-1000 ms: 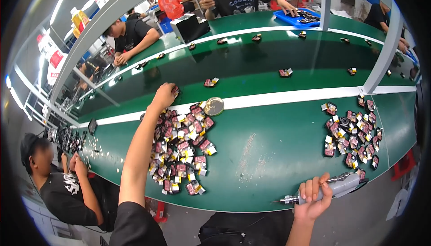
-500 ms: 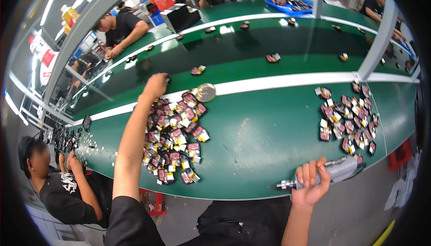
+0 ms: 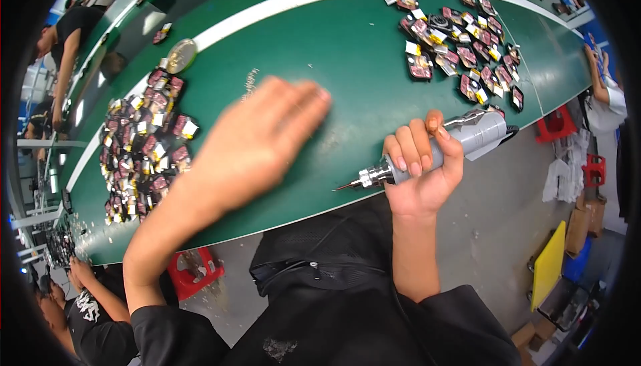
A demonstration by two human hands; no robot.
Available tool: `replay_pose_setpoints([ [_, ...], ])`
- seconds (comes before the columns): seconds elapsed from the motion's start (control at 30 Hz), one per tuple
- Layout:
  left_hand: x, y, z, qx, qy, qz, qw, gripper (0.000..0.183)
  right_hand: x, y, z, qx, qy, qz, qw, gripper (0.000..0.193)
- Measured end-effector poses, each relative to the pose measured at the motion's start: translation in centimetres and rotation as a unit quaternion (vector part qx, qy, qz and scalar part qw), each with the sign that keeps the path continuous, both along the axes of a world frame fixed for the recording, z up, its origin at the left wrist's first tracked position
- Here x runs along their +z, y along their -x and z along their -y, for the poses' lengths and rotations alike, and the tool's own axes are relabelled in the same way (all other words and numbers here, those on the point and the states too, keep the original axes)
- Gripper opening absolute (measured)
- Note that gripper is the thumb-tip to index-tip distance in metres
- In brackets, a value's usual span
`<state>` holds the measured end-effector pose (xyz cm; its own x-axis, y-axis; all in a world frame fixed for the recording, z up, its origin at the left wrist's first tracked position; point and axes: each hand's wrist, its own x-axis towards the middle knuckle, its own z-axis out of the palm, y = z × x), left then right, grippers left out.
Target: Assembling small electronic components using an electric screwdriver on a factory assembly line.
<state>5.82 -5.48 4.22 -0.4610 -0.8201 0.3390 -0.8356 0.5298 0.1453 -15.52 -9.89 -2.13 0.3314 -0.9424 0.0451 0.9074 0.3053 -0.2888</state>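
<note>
My right hand [image 3: 422, 165] is wrapped round a grey electric screwdriver [image 3: 479, 133]; its metal chuck and thin bit point left over the table's front edge. Above the green table [image 3: 340, 109] hovers my left hand [image 3: 264, 135], smeared by motion, so whether its fingers hold anything cannot be told. Left of that hand lies a heap of small black units [image 3: 143, 142] with pinkish circuit boards and white and yellow tabs. A second heap of such units [image 3: 467, 52] lies at the right. Small loose screws [image 3: 251, 80] lie beyond my left hand.
A round shallow tin [image 3: 181, 55] stands at the left heap's far end. A white rail [image 3: 294, 4] borders the table's far side, with a green belt beyond. Co-workers sit at the left. Red stools [image 3: 557, 124] and a yellow panel [image 3: 549, 266] stand on the right.
My left hand has moved from the rail beyond the left heap to over the middle of the table. The view has turned rightward and down. My right hand keeps the screwdriver.
</note>
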Motion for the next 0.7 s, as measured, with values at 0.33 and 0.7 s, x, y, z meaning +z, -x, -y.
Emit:
replay_pose_setpoints([
  [0.33,-3.2,3.9,-1.2,-0.029,-0.104,-0.069,0.992,0.047,0.6,2.6,-2.7,-0.006,0.007,-0.088,0.996,0.010],
  [0.7,-3.8,4.8,-1.1,-0.053,0.008,-0.042,0.998,0.033,0.2,-0.2,-7.4,0.084,-0.082,-0.136,0.984,0.008],
])
